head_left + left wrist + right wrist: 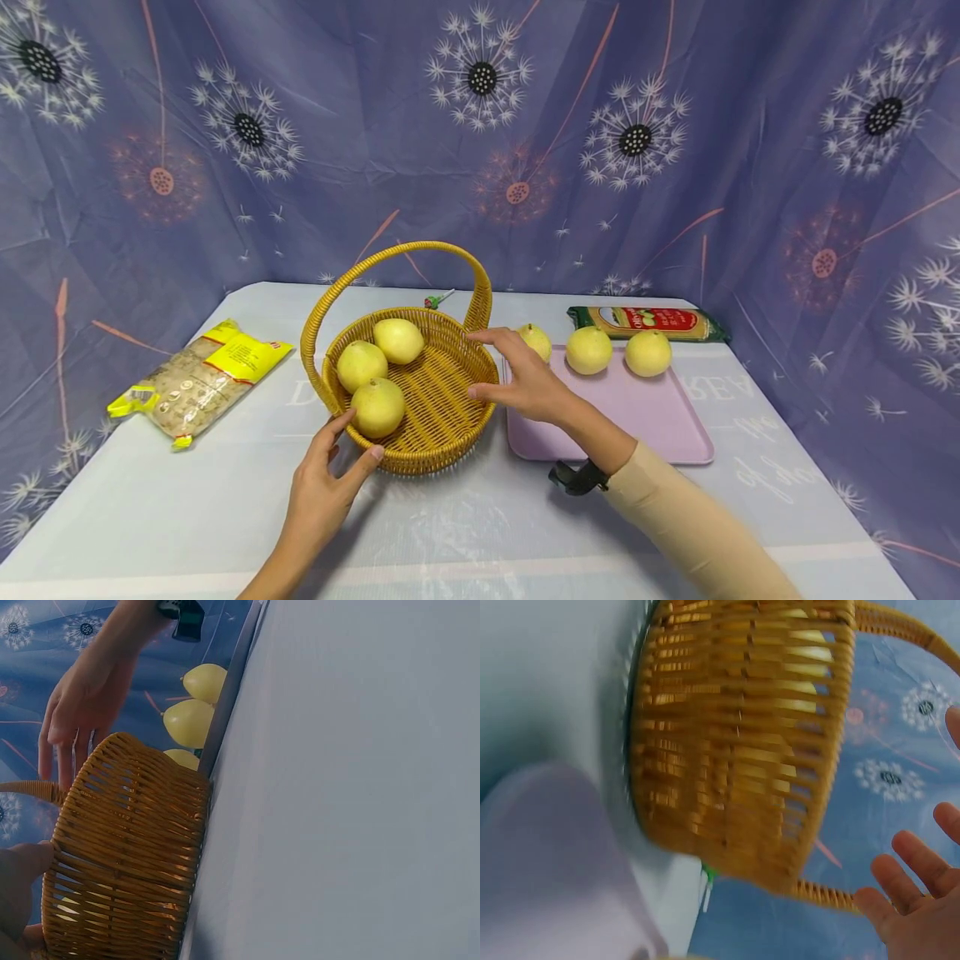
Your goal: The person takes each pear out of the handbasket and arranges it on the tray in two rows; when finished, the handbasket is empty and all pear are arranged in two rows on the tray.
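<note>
A woven yellow-brown basket (442,408) with a tall arched handle stands on the table, with three pale yellow pears (378,408) along its left side. My left hand (321,487) is at its front-left rim, thumb and fingers spread apart and touching the rim near the closest pear. In the left wrist view the thumb (34,859) lies against the rim. Over the right rim my right hand (528,379) reaches with extended, parted fingers and nothing held. The right wrist view shows those fingers (915,862) beside the handle, apart from the wicker wall.
Right of the basket lies a pink-purple tray (607,417) with three more pears (588,350) along its back edge. Behind it is a green and red packet (652,322). A bag with yellow labels (206,375) lies at left. Behind the basket is a small lollipop-like item (437,299).
</note>
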The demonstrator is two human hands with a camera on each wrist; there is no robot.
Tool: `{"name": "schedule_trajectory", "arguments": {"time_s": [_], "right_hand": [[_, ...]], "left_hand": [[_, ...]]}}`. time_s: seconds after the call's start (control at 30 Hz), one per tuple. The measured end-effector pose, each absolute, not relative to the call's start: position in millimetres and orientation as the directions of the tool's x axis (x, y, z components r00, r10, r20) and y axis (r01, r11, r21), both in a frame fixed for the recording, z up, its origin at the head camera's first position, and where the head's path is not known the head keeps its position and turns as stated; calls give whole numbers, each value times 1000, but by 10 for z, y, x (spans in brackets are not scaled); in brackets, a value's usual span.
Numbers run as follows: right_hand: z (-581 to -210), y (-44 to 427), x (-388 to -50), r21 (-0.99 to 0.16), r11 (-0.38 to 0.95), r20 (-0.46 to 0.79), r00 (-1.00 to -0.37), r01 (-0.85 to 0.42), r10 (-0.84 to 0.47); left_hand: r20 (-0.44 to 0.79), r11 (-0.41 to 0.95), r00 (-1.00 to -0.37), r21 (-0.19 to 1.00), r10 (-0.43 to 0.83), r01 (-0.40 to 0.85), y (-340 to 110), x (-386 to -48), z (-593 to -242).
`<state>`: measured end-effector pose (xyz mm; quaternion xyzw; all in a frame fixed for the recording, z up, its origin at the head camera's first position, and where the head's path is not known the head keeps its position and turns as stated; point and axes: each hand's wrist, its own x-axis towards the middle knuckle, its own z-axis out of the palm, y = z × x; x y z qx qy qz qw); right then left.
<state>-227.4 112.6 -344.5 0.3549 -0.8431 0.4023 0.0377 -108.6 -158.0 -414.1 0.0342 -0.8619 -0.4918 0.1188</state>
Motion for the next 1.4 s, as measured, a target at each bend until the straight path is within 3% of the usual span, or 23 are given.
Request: {"name": "schedule_trajectory", "arguments": {"time_s": [0.67, 1.4], "right_hand": [[-3534, 491, -2438, -612, 485, 149, -693, -625, -706], [-3681, 110, -2559, -685, 499, -42, -655, -531, -755]], "left_hand": [[181, 517, -969, 853, -170, 69, -1581, -1093, -4138], [164, 519, -973, 853, -163, 57, -1587, -1083, -4134]]}}
